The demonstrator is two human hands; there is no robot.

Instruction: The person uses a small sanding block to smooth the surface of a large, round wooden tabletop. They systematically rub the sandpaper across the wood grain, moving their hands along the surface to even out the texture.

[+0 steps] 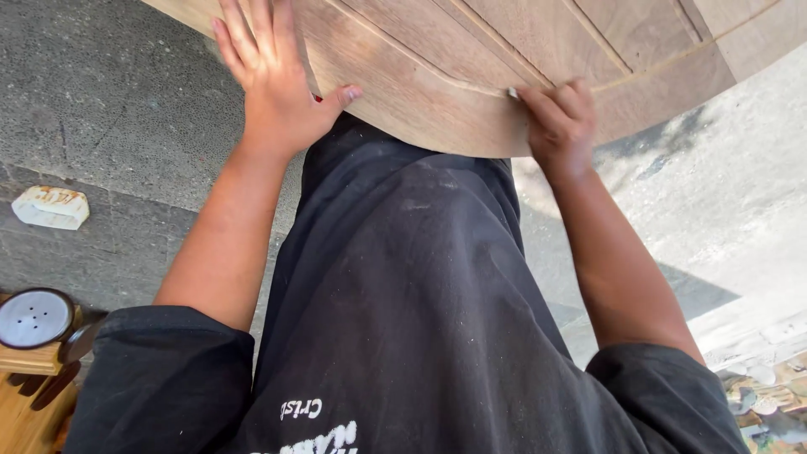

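i am looking down past my own black shirt point(412, 319) at a round wooden tabletop point(471, 76) that sits right in front of my waist, its curved edge almost against my body. the wood is pale brown and unfinished-looking, made of wide boards with straight seams running across it, and a thin groove follows the curve a little way in from the rim.

my left hand point(273, 80) lies flat on the top near the edge, fingers spread and stretched away from me, thumb splayed out to the side along the rim. it grips nothing; it just presses on the wood. a small red speck shows under the base of the thumb, too little of it to tell what it is.

my right hand point(559, 122) is curled over the rim, fingers bent and bunched at the groove. a small pale tip pokes out beside the fingertips, but i cannot tell what it is or whether i truly hold it.

the far part of the tabletop is cut off by the top of the view, and what carries it is hidden behind me. below is grey stone paving point(109, 126) with a pale rusty block point(50, 207), and a round grey disc point(34, 318) on some wood at the lower left.
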